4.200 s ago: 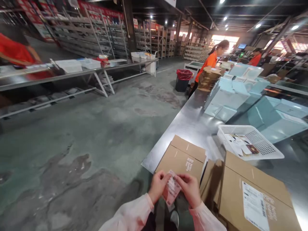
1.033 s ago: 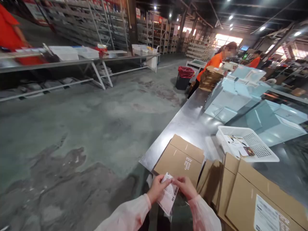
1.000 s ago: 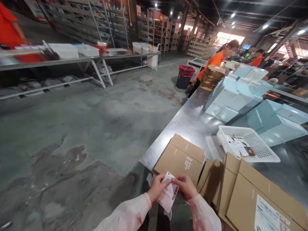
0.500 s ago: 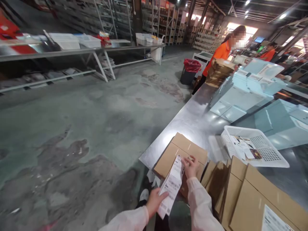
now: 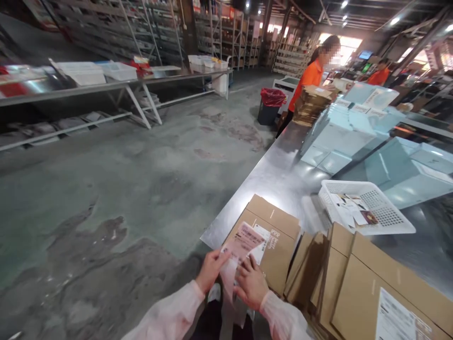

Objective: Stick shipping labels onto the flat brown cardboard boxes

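Observation:
A flattened cardboard box (image 5: pixel 283 264) with white print lies at the near corner of the metal table. On it is a white shipping label (image 5: pixel 262 241), partly covered by a strip of printed labels (image 5: pixel 244 238). My left hand (image 5: pixel 212 269) pinches the left side of this strip between thumb and fingers. My right hand (image 5: pixel 251 281) lies with fingers spread over the strip and the box's near edge. Pale strip material hangs below both hands, past the edge of the box.
Cardboard boxes (image 5: pixel 354 283) lean in a row at the right, one labelled. Behind them are a white plastic basket (image 5: pixel 396 226) with papers and stacks of light-blue boxes (image 5: pixel 347 137). A person in an orange shirt (image 5: pixel 304 85) stands at the table's far end, near a bin (image 5: pixel 269 111).
My right hand has moved down and toward me, from the strip's upper end to its lower part. A white label now shows on the box. The strip lies lower against the cardboard.

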A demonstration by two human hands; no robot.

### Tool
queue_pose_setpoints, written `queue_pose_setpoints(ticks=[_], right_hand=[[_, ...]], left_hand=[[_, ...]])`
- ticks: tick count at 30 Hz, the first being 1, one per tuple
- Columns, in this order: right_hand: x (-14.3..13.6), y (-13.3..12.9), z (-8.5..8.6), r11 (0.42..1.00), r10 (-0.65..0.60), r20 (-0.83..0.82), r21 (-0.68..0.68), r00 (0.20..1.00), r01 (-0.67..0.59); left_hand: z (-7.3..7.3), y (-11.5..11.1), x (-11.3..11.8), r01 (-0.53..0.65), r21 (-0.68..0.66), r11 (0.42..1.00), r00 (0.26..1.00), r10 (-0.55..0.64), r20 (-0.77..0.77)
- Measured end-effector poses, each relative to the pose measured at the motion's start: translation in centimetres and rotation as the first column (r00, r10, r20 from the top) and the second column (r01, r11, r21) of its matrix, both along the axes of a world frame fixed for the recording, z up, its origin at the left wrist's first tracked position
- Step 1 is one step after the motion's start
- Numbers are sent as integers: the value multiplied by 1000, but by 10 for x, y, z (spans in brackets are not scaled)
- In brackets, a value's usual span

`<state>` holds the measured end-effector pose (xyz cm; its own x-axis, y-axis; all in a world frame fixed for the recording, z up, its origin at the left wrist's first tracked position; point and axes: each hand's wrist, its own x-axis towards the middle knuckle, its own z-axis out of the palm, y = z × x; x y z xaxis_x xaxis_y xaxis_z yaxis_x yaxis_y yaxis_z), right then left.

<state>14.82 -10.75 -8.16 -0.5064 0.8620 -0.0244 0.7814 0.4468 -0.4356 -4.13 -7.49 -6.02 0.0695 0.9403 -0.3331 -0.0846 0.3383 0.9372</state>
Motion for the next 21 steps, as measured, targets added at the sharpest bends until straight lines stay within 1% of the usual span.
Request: queue_pose_setpoints(ticks=[1,2,3,4,5,6,7,8,9,10,11,13,15,16,17,18,20,21], right_hand=[[7,-12,-3,996,-69,-2,49,998,69],[16,-21,-6,966,-237,8,108,971,235],[26,-27,-9,874,-470,29,157,882,461],[37,-30,-10,719,-688,61,186,723,669],[46,-31,-11,570,-822,101,192,561,799],[54,-31,-10,474,-880,143,176,454,863],[59,-30,-8,435,-895,174,143,410,889],[61,-29,-5,422,-899,178,104,401,900],[60,-29,-1,412,-905,148,74,398,908],[56,-28,5,401,-914,82,48,397,915],[50,-28,13,401,-916,-18,15,401,916],[34,-28,34,440,-871,-280,-78,404,894],[24,-34,62,487,-787,-504,-153,356,860],[26,-40,79,477,-762,-571,-177,305,861],[34,-51,96,434,-755,-610,-189,241,881],[49,-65,112,369,-758,-628,-186,178,911],[98,-108,142,180,-782,-621,-141,54,973],[129,-134,154,92,-807,-591,-93,19,991]], left_hand=[[-2,18,6,-15,69,998,997,20,-74],[-6,34,13,-24,120,993,989,40,-141],[-11,46,21,-29,145,989,979,57,-197],[-16,56,28,-30,145,989,969,64,-237],[-22,63,34,-31,132,991,964,64,-259],[-27,67,39,-28,120,992,962,59,-266],[-31,70,42,-22,112,993,961,52,-272],[-34,71,44,-18,106,994,961,46,-272],[-35,71,44,-19,100,995,963,45,-266],[-34,71,42,-22,92,995,966,45,-255],[-32,70,40,-29,83,996,970,48,-237],[-23,69,35,-33,61,998,982,43,-183],[-7,64,33,-11,41,999,993,16,-114],[3,59,33,0,25,1000,999,1,-53],[14,54,33,6,2,1000,1000,-6,26],[26,48,33,8,-31,999,993,-5,118],[50,36,33,12,-105,994,955,20,295],[61,30,32,19,-139,990,934,32,355]])
